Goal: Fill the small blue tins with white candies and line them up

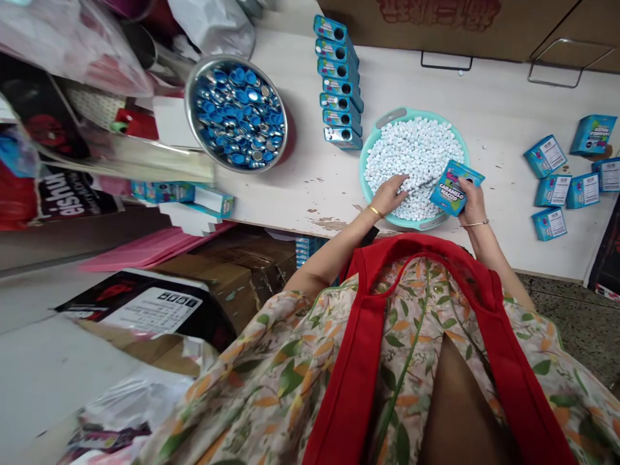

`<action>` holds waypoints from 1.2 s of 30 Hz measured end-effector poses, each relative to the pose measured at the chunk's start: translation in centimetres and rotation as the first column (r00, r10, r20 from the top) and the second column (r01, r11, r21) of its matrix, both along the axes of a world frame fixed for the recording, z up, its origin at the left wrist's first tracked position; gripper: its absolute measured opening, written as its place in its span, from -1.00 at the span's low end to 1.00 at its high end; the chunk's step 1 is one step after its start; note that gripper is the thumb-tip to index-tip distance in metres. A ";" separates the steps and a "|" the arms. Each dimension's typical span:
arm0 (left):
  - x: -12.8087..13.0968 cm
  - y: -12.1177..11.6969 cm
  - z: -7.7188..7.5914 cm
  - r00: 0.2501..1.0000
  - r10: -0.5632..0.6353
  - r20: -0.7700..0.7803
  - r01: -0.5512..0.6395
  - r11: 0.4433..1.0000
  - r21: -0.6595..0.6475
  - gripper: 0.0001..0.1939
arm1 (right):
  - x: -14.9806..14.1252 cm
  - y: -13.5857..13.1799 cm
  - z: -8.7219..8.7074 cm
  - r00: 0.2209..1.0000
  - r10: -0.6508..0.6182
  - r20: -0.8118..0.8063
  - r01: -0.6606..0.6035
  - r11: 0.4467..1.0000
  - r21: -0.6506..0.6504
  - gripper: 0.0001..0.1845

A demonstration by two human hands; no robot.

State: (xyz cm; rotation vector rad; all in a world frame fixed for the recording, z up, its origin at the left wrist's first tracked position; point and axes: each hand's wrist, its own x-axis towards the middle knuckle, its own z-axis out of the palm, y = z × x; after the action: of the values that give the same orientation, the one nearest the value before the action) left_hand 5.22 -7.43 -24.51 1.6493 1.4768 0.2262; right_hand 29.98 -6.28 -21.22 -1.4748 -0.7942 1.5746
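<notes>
My right hand (pixel 473 201) grips a blue printed box (pixel 453 187), tilted over the right rim of a turquoise basin (pixel 367 184). Small white candies (pixel 416 152) fill the basin. At its lower left, my left hand (pixel 389 196) reaches into the candies with fingers curled around some of them; exactly how many is too small to tell. The box's opening is hard to make out from here.
Several blue boxes (pixel 341 119) stand in a row left of the basin, round holes showing. A metal bowl (pixel 285 132) holds blue-and-silver caps. More blue boxes (pixel 552 190) lie at the right. Cartons (pixel 436 29) line the back edge.
</notes>
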 end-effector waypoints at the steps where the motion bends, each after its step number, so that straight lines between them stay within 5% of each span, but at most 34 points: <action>1: -0.6 0.1 0.4 1.000 -0.011 0.026 0.011 1.000 0.017 -0.57 | 1.0 -0.2 0.0 0.997 0.001 0.073 -0.006 0.998 0.064 -0.30; 7: -4.0 1.4 3.9 0.992 -0.098 0.076 0.083 0.981 0.174 -0.57 | 3.1 -0.8 0.1 0.908 0.093 0.409 -0.222 0.934 0.281 -0.24; 16: -7.7 3.6 10.8 0.962 -0.270 -0.027 0.265 0.914 0.308 -0.60 | 0.9 0.7 0.5 0.803 0.203 0.561 -0.435 0.843 0.316 -0.32; 22: -6.3 4.6 12.8 0.914 -0.397 -0.080 0.402 0.869 0.289 -0.67 | 0.2 1.0 -0.3 0.660 0.283 0.695 -0.615 0.735 0.285 -0.40; 28: -3.5 5.1 16.7 0.847 -0.429 -0.315 0.505 0.835 0.219 -0.53 | -0.7 0.9 -0.4 0.584 0.333 0.741 -0.706 0.658 0.261 -0.32; 36: -1.3 5.0 20.0 0.810 -0.466 -0.355 0.560 0.795 0.233 -0.56 | -1.1 0.7 -0.7 0.589 0.343 0.732 -0.709 0.654 0.264 -0.27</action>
State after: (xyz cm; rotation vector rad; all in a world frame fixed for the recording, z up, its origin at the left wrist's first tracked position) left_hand 3.88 -2.44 -4.46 2.3796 1.1538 -0.0836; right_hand 28.88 -5.58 -21.97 -1.3661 -2.1049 1.0439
